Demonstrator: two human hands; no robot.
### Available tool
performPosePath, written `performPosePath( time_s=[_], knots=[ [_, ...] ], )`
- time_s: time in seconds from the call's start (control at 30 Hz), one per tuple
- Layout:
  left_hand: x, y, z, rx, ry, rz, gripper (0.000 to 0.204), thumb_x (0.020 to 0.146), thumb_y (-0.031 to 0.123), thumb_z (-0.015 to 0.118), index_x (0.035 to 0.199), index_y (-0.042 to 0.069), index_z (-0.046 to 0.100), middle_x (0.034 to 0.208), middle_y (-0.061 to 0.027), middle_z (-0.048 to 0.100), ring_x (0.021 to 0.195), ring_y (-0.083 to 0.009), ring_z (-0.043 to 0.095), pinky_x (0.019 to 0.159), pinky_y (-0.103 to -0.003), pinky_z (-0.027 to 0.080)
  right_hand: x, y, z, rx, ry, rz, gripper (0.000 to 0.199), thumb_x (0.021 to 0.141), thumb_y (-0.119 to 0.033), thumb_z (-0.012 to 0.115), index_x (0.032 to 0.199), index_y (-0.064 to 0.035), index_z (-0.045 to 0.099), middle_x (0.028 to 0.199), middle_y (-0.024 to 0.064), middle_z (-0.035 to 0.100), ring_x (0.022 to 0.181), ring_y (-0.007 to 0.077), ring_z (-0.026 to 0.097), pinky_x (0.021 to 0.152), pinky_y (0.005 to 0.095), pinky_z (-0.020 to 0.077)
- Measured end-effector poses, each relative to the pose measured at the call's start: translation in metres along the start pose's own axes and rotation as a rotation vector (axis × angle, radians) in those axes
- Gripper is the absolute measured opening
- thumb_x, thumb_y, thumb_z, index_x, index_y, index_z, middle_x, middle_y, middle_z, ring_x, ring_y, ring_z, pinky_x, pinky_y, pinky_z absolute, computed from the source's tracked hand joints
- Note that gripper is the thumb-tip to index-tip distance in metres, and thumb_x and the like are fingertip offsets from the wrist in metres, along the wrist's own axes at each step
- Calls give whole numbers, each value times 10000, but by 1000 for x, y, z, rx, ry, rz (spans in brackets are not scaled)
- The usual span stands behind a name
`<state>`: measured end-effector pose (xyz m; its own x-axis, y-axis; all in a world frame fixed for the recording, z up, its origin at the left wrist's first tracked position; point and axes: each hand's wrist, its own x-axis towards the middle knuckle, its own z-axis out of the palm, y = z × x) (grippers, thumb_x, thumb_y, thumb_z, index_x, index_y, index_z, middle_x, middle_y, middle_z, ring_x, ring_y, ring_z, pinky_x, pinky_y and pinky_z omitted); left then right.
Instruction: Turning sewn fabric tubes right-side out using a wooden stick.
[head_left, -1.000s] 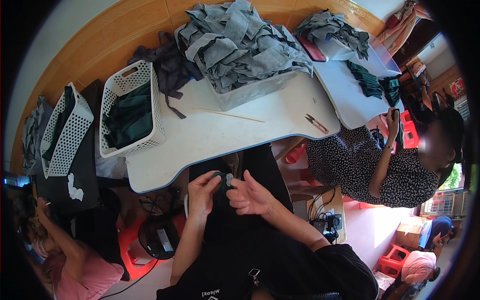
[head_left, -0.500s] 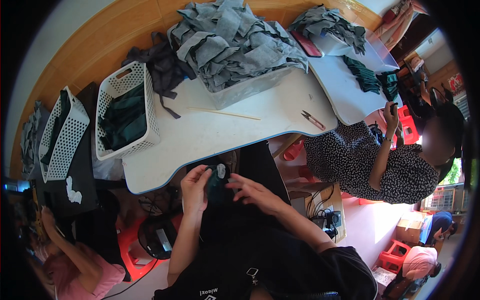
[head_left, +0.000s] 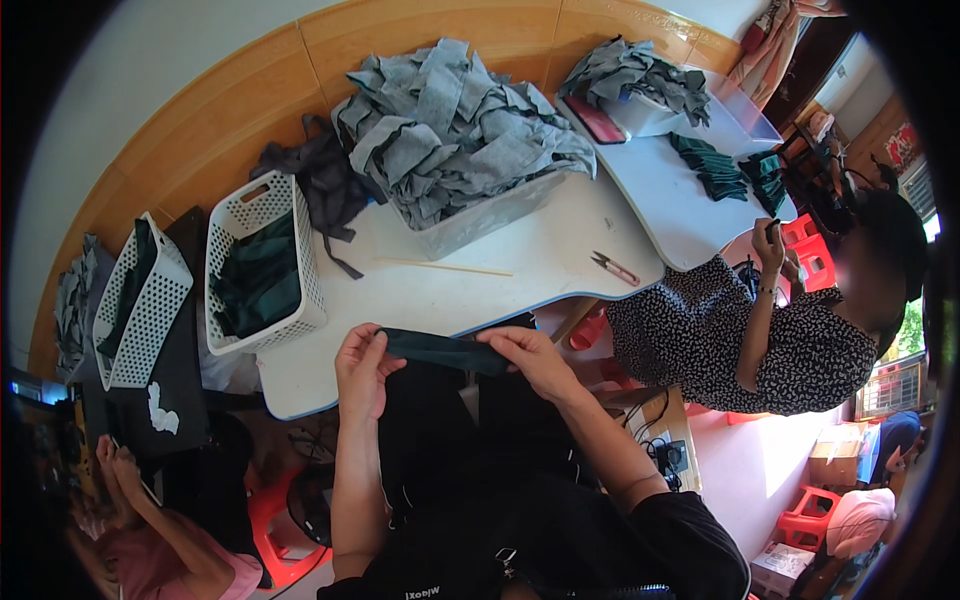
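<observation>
A dark green fabric strip (head_left: 445, 353) is stretched flat between my two hands, just off the near edge of the white table (head_left: 560, 262). My left hand (head_left: 362, 372) pinches its left end between thumb and fingers. At the other end, my right hand (head_left: 532, 358) grips the cloth the same way. Beyond them on the table stands a clear tub (head_left: 490, 217) heaped with grey fabric strips (head_left: 450, 130). Left of it, a white perforated basket (head_left: 314, 300) holds dark green cloth (head_left: 258, 280).
Thread snips (head_left: 615, 268) and a thin wooden stick (head_left: 445, 266) lie on the table. A second basket (head_left: 150, 320) stands at far left. To the right, a co-worker in a patterned dress (head_left: 690, 330) sits by another table with green strips (head_left: 708, 167); someone in pink (head_left: 185, 545) is lower left.
The cloth was bunched in my left hand, with my right hand loose beside it. Now both hands hold it, drawn out sideways and nearer the table edge. The view has shifted slightly.
</observation>
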<state>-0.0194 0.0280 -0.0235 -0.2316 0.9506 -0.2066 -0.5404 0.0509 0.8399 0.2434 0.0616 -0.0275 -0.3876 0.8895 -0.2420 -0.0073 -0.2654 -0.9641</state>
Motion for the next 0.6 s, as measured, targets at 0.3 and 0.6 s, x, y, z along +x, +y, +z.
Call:
performPosePath(
  time_s=[0.3,0.6],
  knots=[
    [8,5,25,1333,127,818,496,871,88,611,1330,19,437,1331,-198,398,1210,-319,454,906,-370,477,42,-135,-6,-482,411,-726,154,893,-121,626,979,-10,689,884,70,661,769,125,581,673,255,451],
    [-65,-36,38,754,-131,247,240,870,14,612,1104,-39,604,1072,-132,615,887,-187,661,775,-269,524,189,-237,-24,-856,395,-408,363,854,-379,632,938,-30,686,976,186,663,867,323,644,705,427,489]
  ],
)
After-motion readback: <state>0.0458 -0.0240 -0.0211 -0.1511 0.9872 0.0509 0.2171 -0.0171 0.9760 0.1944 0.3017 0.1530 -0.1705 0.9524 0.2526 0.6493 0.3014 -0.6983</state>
